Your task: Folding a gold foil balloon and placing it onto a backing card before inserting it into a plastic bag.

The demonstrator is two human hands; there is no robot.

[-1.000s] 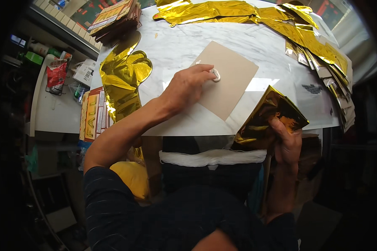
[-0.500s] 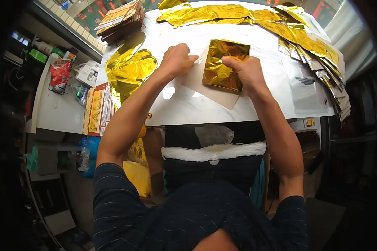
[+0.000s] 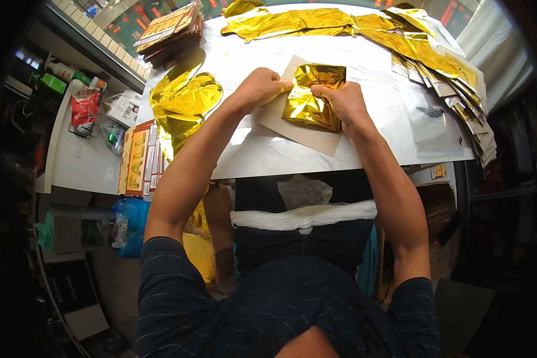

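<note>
A folded packet of gold foil (image 3: 311,112), creased and shiny, lies on a pale beige card (image 3: 307,138) in the middle of the white table. My left hand (image 3: 262,89) is closed with thumb and finger pinching at the foil's upper left edge, over the card. From the other side my right hand (image 3: 346,102) is closed on the foil, its thumb and finger gripping near the packet's middle. To the left of my left arm lies a loose, crumpled gold foil balloon (image 3: 185,104), flat on the table.
Boxes or printed cards are stacked (image 3: 172,33) at the back left. A long strip of gold foil balloons (image 3: 298,22) runs along the far edge. Folded foil-and-card pieces (image 3: 453,98) fan out at the right, beside a clear plastic bag (image 3: 426,122). A bundle of white string (image 3: 304,216) lies across my lap.
My left hand has moved right and taken hold of the foil's edge. The packet has turned slightly and shifted left, and its top now looks more bunched. My right hand keeps its grip.
</note>
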